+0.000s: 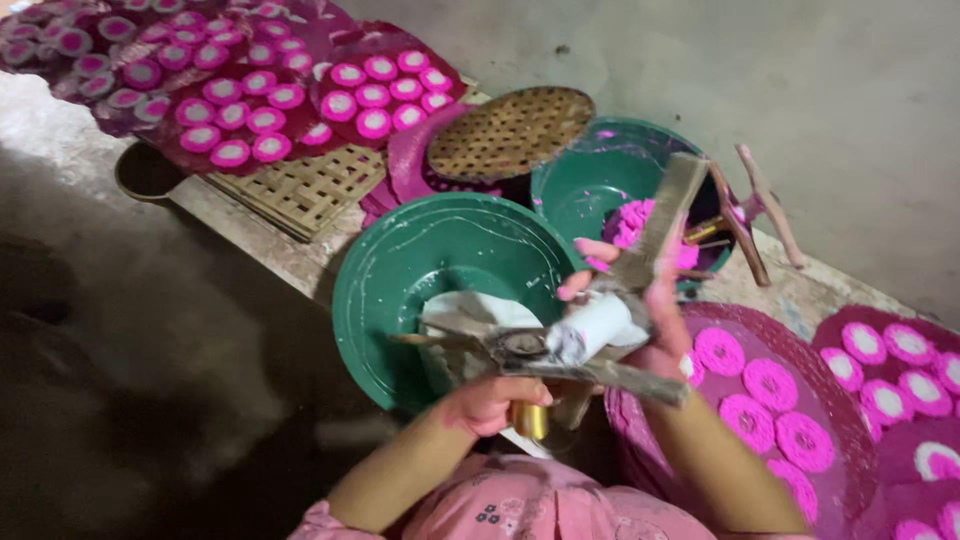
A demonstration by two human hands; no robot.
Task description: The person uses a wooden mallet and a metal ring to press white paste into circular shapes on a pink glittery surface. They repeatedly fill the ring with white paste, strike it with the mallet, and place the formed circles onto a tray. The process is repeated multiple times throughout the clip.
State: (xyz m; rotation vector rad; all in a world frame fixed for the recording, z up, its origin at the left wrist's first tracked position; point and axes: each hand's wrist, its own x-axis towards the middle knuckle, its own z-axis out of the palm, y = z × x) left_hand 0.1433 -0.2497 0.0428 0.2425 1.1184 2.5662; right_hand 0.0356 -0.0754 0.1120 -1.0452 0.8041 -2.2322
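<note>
Gripping the wooden press [560,355] at frame centre, left hand [490,400] closed round its brass cylinder [530,420], right hand [655,320] clasping white dough [600,325]: pack evenly, w/ press held level over green basin [400,270].

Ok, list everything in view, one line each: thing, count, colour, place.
Round green plastic basins: two, centre; the nearer holds white dough, the farther pink.
Round woven bamboo lid: one, tan, resting on the farther basin's rim.
Pink-and-white round noodle cakes: many, on trays top left.
Pink round cakes: several, on a woven tray at right.
Wooden hinged press: one, grey-brown, held over the nearer basin.
Second wooden press: one, pink-stained, beside the farther basin.
Left hand: under the press.
Right hand: on the press, pink-stained.
</note>
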